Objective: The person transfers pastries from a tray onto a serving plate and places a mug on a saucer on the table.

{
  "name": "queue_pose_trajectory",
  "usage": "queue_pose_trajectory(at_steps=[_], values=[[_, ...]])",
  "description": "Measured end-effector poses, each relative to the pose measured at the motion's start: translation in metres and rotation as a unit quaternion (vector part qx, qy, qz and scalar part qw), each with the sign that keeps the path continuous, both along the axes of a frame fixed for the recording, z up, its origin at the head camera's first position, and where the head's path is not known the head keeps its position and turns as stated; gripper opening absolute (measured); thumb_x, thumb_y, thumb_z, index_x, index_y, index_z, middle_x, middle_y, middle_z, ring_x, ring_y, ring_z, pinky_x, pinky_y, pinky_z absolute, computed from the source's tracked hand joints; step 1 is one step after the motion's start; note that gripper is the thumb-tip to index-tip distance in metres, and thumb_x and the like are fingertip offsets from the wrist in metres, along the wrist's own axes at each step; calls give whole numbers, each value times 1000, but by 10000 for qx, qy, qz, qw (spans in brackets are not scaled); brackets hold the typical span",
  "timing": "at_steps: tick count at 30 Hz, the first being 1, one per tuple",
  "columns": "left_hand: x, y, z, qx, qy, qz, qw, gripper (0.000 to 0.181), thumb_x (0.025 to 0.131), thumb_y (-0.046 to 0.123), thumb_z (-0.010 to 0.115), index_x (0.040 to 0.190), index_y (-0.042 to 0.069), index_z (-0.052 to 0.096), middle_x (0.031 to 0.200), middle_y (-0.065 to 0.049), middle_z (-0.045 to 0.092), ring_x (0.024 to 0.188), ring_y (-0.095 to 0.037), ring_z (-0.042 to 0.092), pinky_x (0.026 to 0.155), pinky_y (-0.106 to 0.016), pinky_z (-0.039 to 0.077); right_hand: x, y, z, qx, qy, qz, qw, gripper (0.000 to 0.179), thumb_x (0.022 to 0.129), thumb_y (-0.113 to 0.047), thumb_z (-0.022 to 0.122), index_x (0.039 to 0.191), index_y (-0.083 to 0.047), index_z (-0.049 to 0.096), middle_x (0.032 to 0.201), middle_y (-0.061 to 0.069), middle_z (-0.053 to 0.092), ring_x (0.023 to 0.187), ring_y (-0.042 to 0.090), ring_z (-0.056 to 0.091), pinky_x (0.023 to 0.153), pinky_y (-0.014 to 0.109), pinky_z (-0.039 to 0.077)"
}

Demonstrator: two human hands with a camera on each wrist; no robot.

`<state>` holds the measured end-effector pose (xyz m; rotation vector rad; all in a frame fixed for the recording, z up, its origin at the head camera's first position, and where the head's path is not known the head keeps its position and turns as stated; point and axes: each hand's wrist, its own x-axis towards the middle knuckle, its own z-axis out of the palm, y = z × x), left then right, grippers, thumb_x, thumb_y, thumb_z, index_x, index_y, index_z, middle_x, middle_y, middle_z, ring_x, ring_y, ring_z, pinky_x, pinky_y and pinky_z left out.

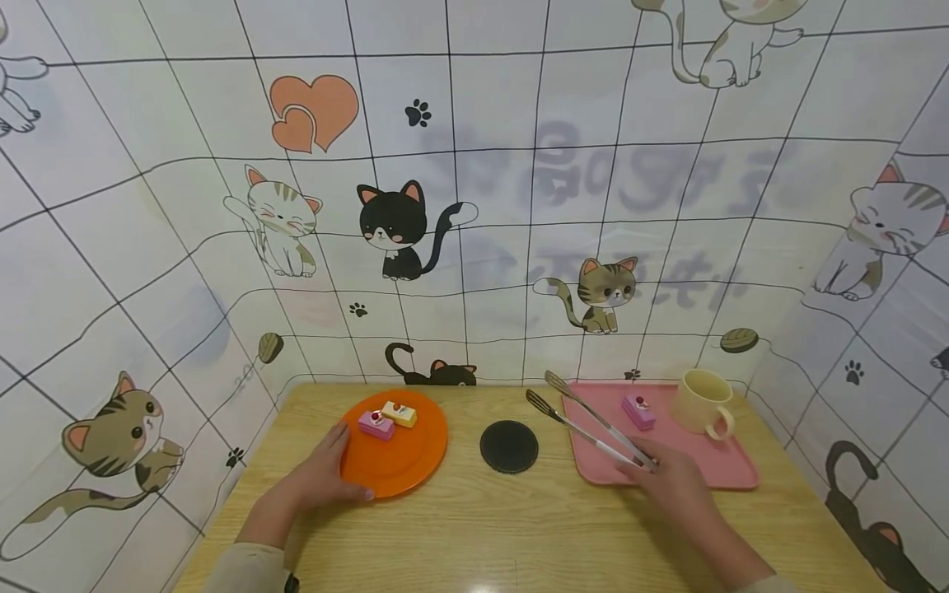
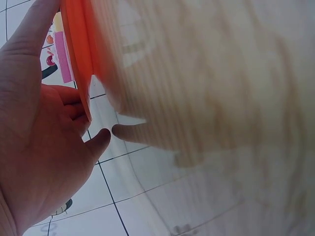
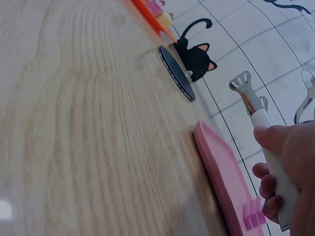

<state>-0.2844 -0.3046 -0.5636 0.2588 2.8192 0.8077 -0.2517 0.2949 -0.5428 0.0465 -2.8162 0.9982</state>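
Note:
My left hand [image 1: 320, 471] holds the left edge of a round orange plate [image 1: 415, 465], with the thumb at its front rim and the fingers along its side. On the plate lie a pink toy cake slice [image 1: 376, 426] and a yellow toy cake slice [image 1: 399, 414], next to each other. My right hand [image 1: 670, 480] grips slotted metal tongs [image 1: 586, 436] near the handle end, over the front left part of a pink tray [image 1: 708, 472]. Their two arms are spread, heads pointing up and left. Another pink cake slice [image 1: 638, 411] lies on the tray.
A pale yellow mug [image 1: 700, 401] stands at the tray's back right, handle toward the front. Between plate and tray lies a round black coaster [image 1: 509, 446]. The wooden table [image 1: 474, 531] meets a sheet [image 1: 489, 198] printed with cats.

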Motion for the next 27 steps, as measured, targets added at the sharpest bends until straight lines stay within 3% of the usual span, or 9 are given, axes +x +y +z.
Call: queue_pose_trajectory(at_steps=[8,14,22,27], values=[[-1,0,-2,-8,-6,33,10000,142,74,60,99,171,-10,22,181,-30,14,165,-54,17,129,-69,26,12,31,-4,193,-222,-326,9990,59,100,-51,81,142,-10,75,88,-4,66,89,23,58,76,38,48],[0,0,0,-14,21,38,10000,141,74,59,99,171,-10,23,180,-30,14,165,-54,16,129,-69,26,15,47,-3,168,-335,-712,9968,59,102,-49,81,143,-7,73,94,1,69,88,26,59,75,37,46],[0,2,3,-41,1,36,10000,141,74,59,99,171,-10,23,180,-31,14,165,-54,17,129,-69,26,18,63,-2,389,-6,-917,9950,55,101,-43,83,139,-4,73,91,3,69,83,26,58,70,37,44],[1,2,4,-53,-2,29,10000,141,75,59,98,171,-10,22,180,-31,14,165,-54,17,129,-69,26,17,70,-3,449,-234,-1110,9925,61,102,-46,81,142,-2,70,96,5,70,89,30,59,72,39,44]])
